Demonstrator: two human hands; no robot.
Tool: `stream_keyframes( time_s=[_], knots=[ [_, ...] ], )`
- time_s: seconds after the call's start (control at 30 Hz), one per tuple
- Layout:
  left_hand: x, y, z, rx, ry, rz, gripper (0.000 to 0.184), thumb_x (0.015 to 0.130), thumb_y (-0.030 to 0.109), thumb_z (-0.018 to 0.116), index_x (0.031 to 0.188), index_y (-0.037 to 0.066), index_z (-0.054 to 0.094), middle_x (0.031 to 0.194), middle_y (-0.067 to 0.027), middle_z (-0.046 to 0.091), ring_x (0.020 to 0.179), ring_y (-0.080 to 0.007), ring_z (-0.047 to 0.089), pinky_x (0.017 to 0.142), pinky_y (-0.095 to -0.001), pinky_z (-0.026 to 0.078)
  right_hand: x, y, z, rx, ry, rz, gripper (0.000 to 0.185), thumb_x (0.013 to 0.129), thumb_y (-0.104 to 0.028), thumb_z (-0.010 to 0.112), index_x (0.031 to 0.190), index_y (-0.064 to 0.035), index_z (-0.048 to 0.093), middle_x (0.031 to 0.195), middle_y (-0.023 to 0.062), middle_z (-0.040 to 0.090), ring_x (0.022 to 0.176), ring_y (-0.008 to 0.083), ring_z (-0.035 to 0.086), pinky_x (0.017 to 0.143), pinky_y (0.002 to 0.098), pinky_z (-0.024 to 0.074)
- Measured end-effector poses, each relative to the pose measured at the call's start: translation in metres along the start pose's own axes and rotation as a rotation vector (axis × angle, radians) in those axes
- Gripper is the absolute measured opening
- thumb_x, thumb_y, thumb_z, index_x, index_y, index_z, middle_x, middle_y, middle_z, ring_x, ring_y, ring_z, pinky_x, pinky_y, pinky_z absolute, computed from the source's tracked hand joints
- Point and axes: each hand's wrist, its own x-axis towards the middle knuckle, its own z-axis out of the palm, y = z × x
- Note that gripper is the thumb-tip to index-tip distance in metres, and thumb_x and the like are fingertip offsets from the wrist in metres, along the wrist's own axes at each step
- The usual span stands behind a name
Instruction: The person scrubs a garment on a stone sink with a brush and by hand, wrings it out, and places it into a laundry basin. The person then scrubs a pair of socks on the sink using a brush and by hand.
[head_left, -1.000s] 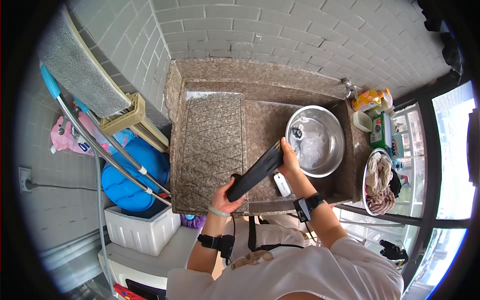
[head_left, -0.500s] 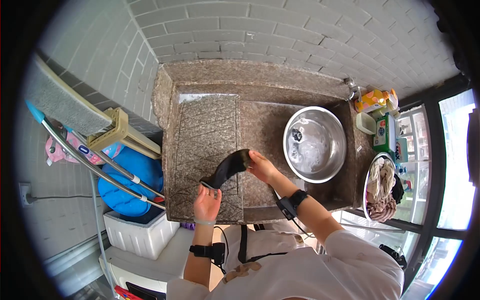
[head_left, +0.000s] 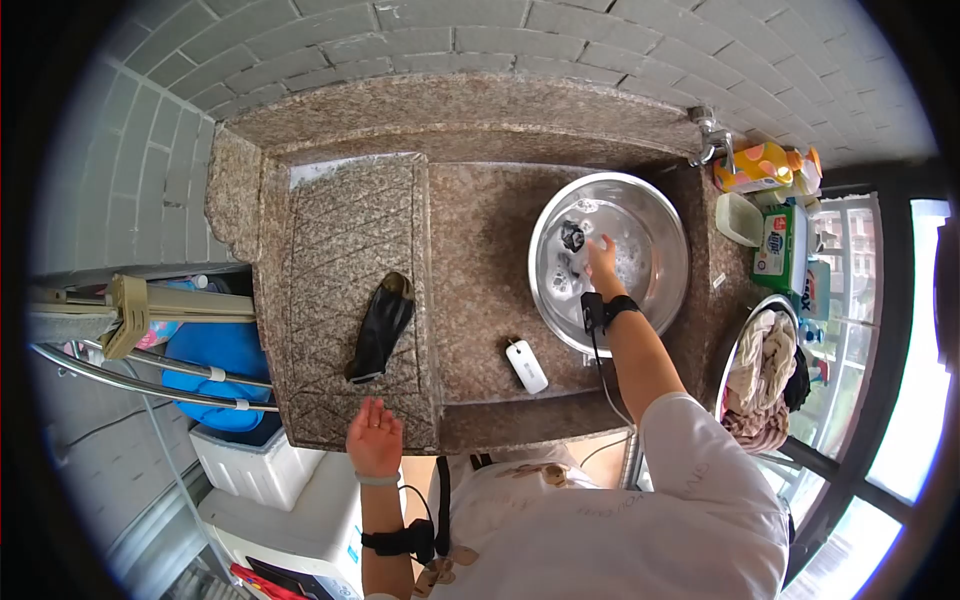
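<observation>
A black sock (head_left: 380,330) lies on the ridged stone washboard (head_left: 330,230) at the left of the sink. Just below its lower end, my left hand (head_left: 375,440) is open, palm up and holding nothing. My right hand (head_left: 602,265) reaches over the metal basin (head_left: 660,300), fingers apart. Beside those fingers a small dark bunched cloth (head_left: 572,236) sits in the soapy water; I cannot tell whether they touch it.
A white device (head_left: 526,366) on a cable hangs near the sink floor. At right are a tap (head_left: 708,140), an orange bottle (head_left: 755,168), a green box (head_left: 780,245) and a tub of clothes (head_left: 765,370). Mop poles (head_left: 190,388) stand at left.
Both hands have let go of the black sock, which now lies on the washboard. My right hand has moved right into the basin. The view has shifted.
</observation>
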Motion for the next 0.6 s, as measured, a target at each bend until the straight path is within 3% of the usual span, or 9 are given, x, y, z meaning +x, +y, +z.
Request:
stream_keyframes(
  time_s=[0.1, 0.13, 0.23, 0.27, 0.33, 0.47, 0.53, 0.57, 0.6],
  knots=[
    [-0.017, 0.009, 0.009, 0.018, -0.021, 0.055, 0.025, 0.091, 0.020, 0.049, 0.111, 0.007, 0.056, 0.096, -0.0041, 0.060, 0.082, -0.0187, 0.054, 0.075, -0.0348, 0.045, 0.016, 0.030, 0.032, -0.361, 0.096, -0.394, 0.049, 0.075, -0.022, 0.070, 0.118, -0.0062, 0.051, 0.101, 0.0226, 0.062, 0.094, 0.0389, 0.059, 0.081, 0.0412, 0.0469],
    [-0.023, 0.010, 0.013, 0.014, -0.053, 0.073, 0.023, 0.091, 0.020, 0.048, 0.109, 0.008, 0.057, 0.093, -0.0036, 0.060, 0.080, -0.0180, 0.053, 0.074, -0.0346, 0.044, -0.017, 0.003, 0.031, -0.465, -0.084, -0.448, 0.048, 0.074, -0.021, 0.068, 0.116, -0.0044, 0.052, 0.099, 0.0267, 0.060, 0.098, 0.0428, 0.055, 0.082, 0.0433, 0.0453],
    [-0.032, 0.012, 0.026, 0.015, -0.106, 0.083, 0.020, 0.090, 0.020, 0.049, 0.105, 0.009, 0.057, 0.089, -0.0026, 0.059, 0.078, -0.0171, 0.051, 0.074, -0.0342, 0.043, -0.031, 0.015, 0.025, -0.523, -0.434, -0.864, 0.031, 0.072, -0.009, 0.062, 0.102, -0.0050, 0.059, 0.092, 0.0235, 0.060, 0.096, 0.0405, 0.055, 0.085, 0.0430, 0.0434],
    [-0.037, 0.012, 0.030, 0.014, -0.109, 0.088, 0.020, 0.090, 0.020, 0.049, 0.105, 0.009, 0.057, 0.089, -0.0026, 0.059, 0.078, -0.0171, 0.051, 0.074, -0.0342, 0.043, -0.037, 0.012, 0.010, -0.519, -0.435, -0.869, 0.031, 0.072, -0.009, 0.062, 0.102, -0.0050, 0.059, 0.092, 0.0235, 0.060, 0.096, 0.0405, 0.055, 0.085, 0.0430, 0.0434],
    [-0.041, 0.012, 0.043, 0.012, -0.173, 0.075, 0.018, 0.090, 0.020, 0.049, 0.102, 0.009, 0.057, 0.086, -0.0024, 0.058, 0.076, -0.0167, 0.049, 0.073, -0.0341, 0.041, -0.040, 0.011, -0.018, -0.703, 0.000, -0.614, 0.029, 0.071, -0.004, 0.060, 0.100, -0.0055, 0.060, 0.090, 0.0224, 0.060, 0.091, 0.0412, 0.055, 0.082, 0.0450, 0.0435],
    [-0.046, 0.007, 0.060, 0.029, -0.231, 0.061, 0.015, 0.091, 0.020, 0.050, 0.099, 0.010, 0.057, 0.084, -0.0015, 0.056, 0.074, -0.0156, 0.047, 0.073, -0.0322, 0.040, -0.063, 0.032, -0.019, -0.693, 0.232, -0.625, 0.024, 0.072, -0.005, 0.061, 0.095, -0.0072, 0.060, 0.091, 0.0153, 0.061, 0.084, 0.0318, 0.058, 0.073, 0.0401, 0.0461],
    [-0.045, 0.002, 0.069, 0.064, -0.252, 0.011, 0.015, 0.091, 0.020, 0.050, 0.099, 0.010, 0.057, 0.084, -0.0017, 0.056, 0.074, -0.0157, 0.047, 0.073, -0.0317, 0.040, -0.074, 0.028, -0.013, -0.171, -0.587, -0.141, 0.019, 0.078, -0.007, 0.062, 0.096, -0.0113, 0.057, 0.093, 0.0069, 0.061, 0.080, 0.0187, 0.058, 0.064, 0.0317, 0.0453],
    [-0.046, -0.001, 0.074, 0.064, -0.256, 0.016, 0.015, 0.091, 0.020, 0.050, 0.099, 0.010, 0.057, 0.084, -0.0017, 0.056, 0.074, -0.0157, 0.047, 0.073, -0.0317, 0.040, -0.083, 0.021, -0.017, -0.168, -0.589, -0.145, 0.019, 0.078, -0.007, 0.062, 0.096, -0.0113, 0.057, 0.093, 0.0069, 0.061, 0.080, 0.0187, 0.058, 0.064, 0.0317, 0.0453],
    [-0.045, -0.004, 0.080, 0.117, -0.298, -0.018, 0.015, 0.091, 0.020, 0.050, 0.099, 0.009, 0.057, 0.085, -0.0019, 0.057, 0.074, -0.0157, 0.048, 0.074, -0.0317, 0.040, -0.105, -0.007, -0.026, 0.193, -0.688, 0.022, 0.018, 0.082, -0.009, 0.061, 0.098, -0.0133, 0.055, 0.093, 0.0039, 0.060, 0.079, 0.0143, 0.057, 0.062, 0.0284, 0.0441]
  ],
)
